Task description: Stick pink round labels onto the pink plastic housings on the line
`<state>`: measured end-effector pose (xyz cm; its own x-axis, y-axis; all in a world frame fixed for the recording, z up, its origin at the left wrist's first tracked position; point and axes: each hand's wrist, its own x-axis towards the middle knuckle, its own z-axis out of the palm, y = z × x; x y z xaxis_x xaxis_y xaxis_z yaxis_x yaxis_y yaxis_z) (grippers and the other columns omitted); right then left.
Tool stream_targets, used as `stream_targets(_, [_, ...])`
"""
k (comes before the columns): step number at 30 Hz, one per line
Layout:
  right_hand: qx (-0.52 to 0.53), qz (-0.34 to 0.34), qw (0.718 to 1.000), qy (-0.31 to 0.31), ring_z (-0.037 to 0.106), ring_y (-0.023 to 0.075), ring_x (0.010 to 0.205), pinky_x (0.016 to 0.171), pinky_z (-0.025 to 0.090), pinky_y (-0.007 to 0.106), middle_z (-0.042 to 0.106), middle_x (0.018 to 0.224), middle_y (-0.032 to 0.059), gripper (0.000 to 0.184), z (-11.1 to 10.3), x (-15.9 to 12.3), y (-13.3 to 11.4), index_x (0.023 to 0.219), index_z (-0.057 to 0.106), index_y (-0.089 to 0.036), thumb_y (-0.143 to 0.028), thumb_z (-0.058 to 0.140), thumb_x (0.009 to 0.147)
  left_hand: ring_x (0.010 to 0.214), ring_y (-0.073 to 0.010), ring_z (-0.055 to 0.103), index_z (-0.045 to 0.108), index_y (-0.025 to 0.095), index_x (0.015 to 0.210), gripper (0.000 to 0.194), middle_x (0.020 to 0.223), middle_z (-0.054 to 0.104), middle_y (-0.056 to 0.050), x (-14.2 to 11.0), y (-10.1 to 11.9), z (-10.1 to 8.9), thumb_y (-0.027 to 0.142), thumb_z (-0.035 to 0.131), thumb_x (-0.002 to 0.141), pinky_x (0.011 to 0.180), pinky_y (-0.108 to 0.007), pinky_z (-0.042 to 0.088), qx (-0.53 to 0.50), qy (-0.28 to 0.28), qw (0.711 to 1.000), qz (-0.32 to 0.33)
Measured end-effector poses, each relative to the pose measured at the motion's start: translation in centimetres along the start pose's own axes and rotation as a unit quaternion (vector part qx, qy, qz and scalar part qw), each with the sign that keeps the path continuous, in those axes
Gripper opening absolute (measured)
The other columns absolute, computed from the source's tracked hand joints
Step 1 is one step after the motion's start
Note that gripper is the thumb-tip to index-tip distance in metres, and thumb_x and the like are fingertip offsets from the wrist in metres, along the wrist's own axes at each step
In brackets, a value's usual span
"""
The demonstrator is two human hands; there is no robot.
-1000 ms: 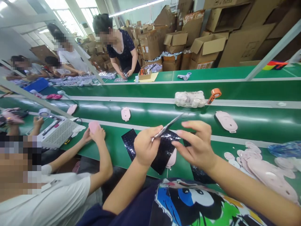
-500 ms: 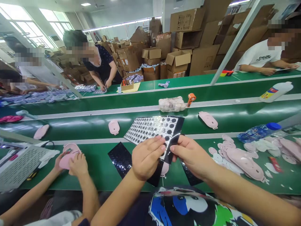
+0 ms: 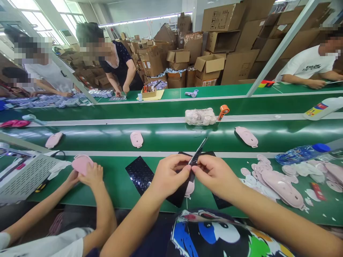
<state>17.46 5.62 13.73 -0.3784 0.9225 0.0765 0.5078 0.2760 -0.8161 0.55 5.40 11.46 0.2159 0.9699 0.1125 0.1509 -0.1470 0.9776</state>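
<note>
My left hand (image 3: 171, 175) and my right hand (image 3: 214, 175) meet in front of me, both pinching a thin sticker sheet (image 3: 198, 149). It is turned nearly edge-on, so its face with the black dots hardly shows. Under my hands lie black sheets, one dark and glossy (image 3: 139, 175) at the left, another (image 3: 222, 200) by my right forearm. Between them a pink plastic part (image 3: 189, 189) is partly covered by my hands and a black sheet.
Pink parts sit on the conveyor belt (image 3: 166, 139). At right are a pile of pink covers (image 3: 281, 185), a plastic water bottle (image 3: 302, 154) and a white bottle (image 3: 325, 108). A co-worker's hands (image 3: 91, 175) hold a pink part at left, near a perforated metal box (image 3: 28, 178).
The sheet has swung from lying face-up to nearly edge-on. My left hand has gone from lying flat over its face to pinching its edge beside my right hand.
</note>
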Motion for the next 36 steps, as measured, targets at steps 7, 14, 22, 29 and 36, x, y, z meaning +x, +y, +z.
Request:
stream_targets(7, [-0.177, -0.076, 0.981, 0.035, 0.042, 0.0116, 0.052, 0.05, 0.027, 0.024, 0.045, 0.056, -0.0031, 0.022, 0.9, -0.3, 0.7, 0.059, 0.038, -0.021, -0.017, 0.047, 0.079, 0.079, -0.0159, 0.07, 0.073, 0.024, 0.097, 0.029, 0.091, 0.075, 0.0, -0.3, 0.7, 0.1, 0.013, 0.054, 0.077, 0.071, -0.026, 0.054, 0.131, -0.03, 0.991, -0.027])
stream_targets(14, [-0.215, -0.107, 0.971, 0.015, 0.05, 0.0139, 0.052, 0.05, 0.033, 0.025, 0.051, 0.057, -0.0006, 0.024, 1.7, -1.2, 2.0, 0.062, 0.042, -0.022, -0.022, 0.041, 0.086, 0.069, -0.015, 0.066, 0.073, 0.017, 0.085, 0.031, 0.079, 0.074, -0.002, -0.5, 0.1, 1.2, 0.008, 0.051, 0.066, 0.061, -0.023, 0.049, 0.089, -0.018, 0.991, -0.099])
stream_targets(22, [-0.258, -0.055, 0.963, -0.054, 0.052, 0.0154, 0.051, 0.05, 0.033, 0.028, 0.053, 0.057, -0.0012, 0.024, 2.1, -1.4, 4.6, 0.061, 0.041, -0.023, -0.023, 0.042, 0.085, 0.059, -0.0141, 0.058, 0.071, 0.02, 0.067, 0.016, 0.06, 0.067, 0.0, -0.2, -2.0, 1.9, 0.013, 0.057, 0.066, 0.052, -0.022, 0.04, 0.165, -0.054, 0.98, -0.096])
stream_targets(29, [-0.265, -0.047, 0.961, -0.069, 0.055, 0.017, 0.056, 0.053, 0.034, 0.029, 0.055, 0.061, -0.0004, 0.022, 2.8, -1.8, 4.9, 0.063, 0.043, -0.023, -0.02, 0.041, 0.084, 0.064, -0.0145, 0.061, 0.068, 0.017, 0.066, 0.014, 0.061, 0.065, 0.002, 0.0, -2.4, 2.1, 0.006, 0.06, 0.06, 0.058, -0.023, 0.044, 0.085, -0.078, 0.976, -0.185])
stream_targets(36, [-0.24, -0.036, 0.966, -0.085, 0.058, 0.018, 0.06, 0.056, 0.035, 0.03, 0.06, 0.067, 0.0011, 0.022, 2.7, -2.1, 5.1, 0.066, 0.047, -0.023, -0.019, 0.04, 0.086, 0.064, -0.0137, 0.061, 0.065, 0.017, 0.06, 0.014, 0.053, 0.057, 0.005, 0.2, -3.5, 2.3, 0.005, 0.071, 0.054, 0.065, -0.025, 0.05, -0.096, -0.101, 0.961, -0.24])
